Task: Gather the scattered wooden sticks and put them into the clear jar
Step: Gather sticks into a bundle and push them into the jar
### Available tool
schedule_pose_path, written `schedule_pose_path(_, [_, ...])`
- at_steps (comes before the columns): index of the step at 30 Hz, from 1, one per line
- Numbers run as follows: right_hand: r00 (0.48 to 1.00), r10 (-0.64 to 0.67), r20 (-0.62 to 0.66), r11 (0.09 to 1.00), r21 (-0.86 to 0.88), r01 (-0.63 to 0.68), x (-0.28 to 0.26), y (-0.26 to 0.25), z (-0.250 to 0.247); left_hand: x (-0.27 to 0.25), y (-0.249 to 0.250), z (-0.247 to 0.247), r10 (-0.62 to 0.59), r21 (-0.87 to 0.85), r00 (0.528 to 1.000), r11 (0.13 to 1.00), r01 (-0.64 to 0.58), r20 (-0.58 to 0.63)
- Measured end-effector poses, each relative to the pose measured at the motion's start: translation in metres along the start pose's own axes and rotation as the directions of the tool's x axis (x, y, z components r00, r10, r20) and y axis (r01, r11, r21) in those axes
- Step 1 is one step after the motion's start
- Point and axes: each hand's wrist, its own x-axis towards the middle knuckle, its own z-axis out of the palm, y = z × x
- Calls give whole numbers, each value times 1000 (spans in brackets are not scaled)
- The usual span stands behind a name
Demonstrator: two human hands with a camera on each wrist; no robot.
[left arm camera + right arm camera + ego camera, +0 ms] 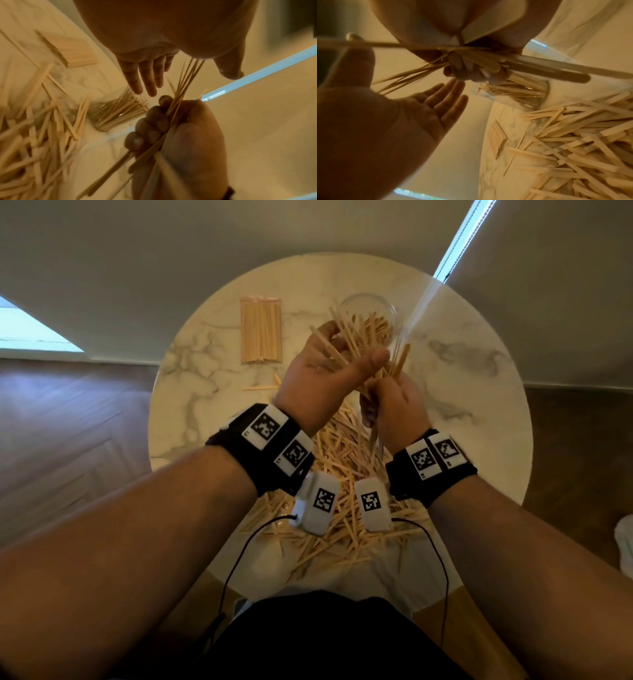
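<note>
A bundle of wooden sticks (383,378), long axis tilted up and away toward the clear jar (370,313) just beyond on the bench (479,378), sits in the right hand (394,405) with fingers curled tight, while the left hand (329,364), fingers straight and loose, steadies its top, both near the jar.

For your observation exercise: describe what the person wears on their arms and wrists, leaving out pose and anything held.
Both forearms are bare, without sleeves. Each wrist carries a black band with white square-patterned marker tags. Below each wrist hangs a white camera module bearing another tag, with a thin black cable trailing towards the body.
</note>
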Motion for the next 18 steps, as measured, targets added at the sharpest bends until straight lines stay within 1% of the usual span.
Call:
schedule_pose_path(2, [998,-15,68,998,-58,19,0,-1,1,1,8,1,-41,-125,999,991,37,-30])
schedule_pose_path(4, [990,-67,127,984,-155,87,0,-1,-1,2,10,1,-97,-194,994,977,86,-50])
schedule_pose_path(5, [981,-93,168,964,-232,131,-1,-2,-1,2,11,0,-120,-226,991,969,103,-65])
schedule_pose_path(7, [960,-95,262,914,-359,188,-2,-8,0,2,12,-3,-152,-273,983,955,119,-103])
schedule_pose_path(8, [948,-82,307,888,-409,209,-1,-9,1,3,10,-4,-150,-262,981,958,114,-122])
schedule_pose_path(11, [926,-34,376,810,-533,246,2,-13,4,5,7,-7,-113,-79,983,992,103,-143])
schedule_pose_path(12, [927,-19,374,803,-547,237,3,-12,5,5,8,-6,-119,-40,983,993,114,-141])
schedule_pose_path(15, [951,37,308,822,-551,147,5,-13,6,4,9,-1,-105,28,987,994,109,-121])
schedule_pose_path(18, [953,79,291,819,-564,104,9,-15,9,5,6,3,-117,185,990,974,130,-83])
